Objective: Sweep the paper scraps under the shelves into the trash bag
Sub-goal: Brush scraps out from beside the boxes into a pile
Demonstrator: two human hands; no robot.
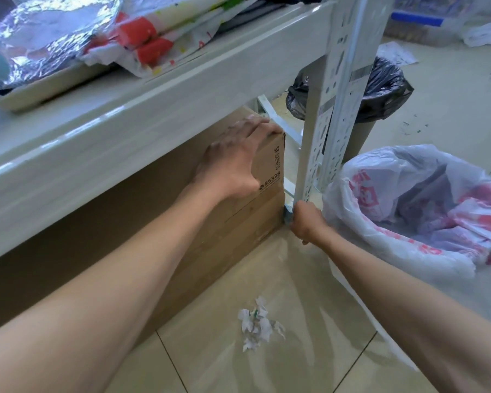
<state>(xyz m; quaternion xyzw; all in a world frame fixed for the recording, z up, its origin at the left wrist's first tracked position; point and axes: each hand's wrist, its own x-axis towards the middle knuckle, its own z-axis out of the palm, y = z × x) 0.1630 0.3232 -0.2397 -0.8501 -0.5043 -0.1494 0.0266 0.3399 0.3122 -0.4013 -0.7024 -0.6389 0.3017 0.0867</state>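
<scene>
- The left hand's (233, 163) fingers (253, 127) lay spread and fairly straight over the upper corner of a cardboard box (255, 214), thumb splayed on its front face. They were flat against it, not clamped.
- The right hand (306, 222) showed only its back. Its fingers were curled away from view at the foot of the perforated upright (318, 123); whether they held the post, something thin, or nothing, I could not tell.
- The box sat under the shelf (125, 154), filling the space beneath it up to the upright.
- The paper scraps (257, 324) lay in one small clump on the tiled floor (295, 279), out in front of the box, between the two forearms and nearer the camera than either hand.
- The clump was a little longer near-to-far than side-to-side.
- The right hand was the nearer one; the left was higher up and farther off.
- The trash bag (349, 194), white with red print, stood open-mouthed just to the right of the right hand, with the upright between it and the box.
- So the scraps probably needed moving to the right and away from the person, a path that suited the right hand.
- More scraps may have been hidden behind the box.
- A black-lined bin (386, 80) stood beyond the upright.
</scene>
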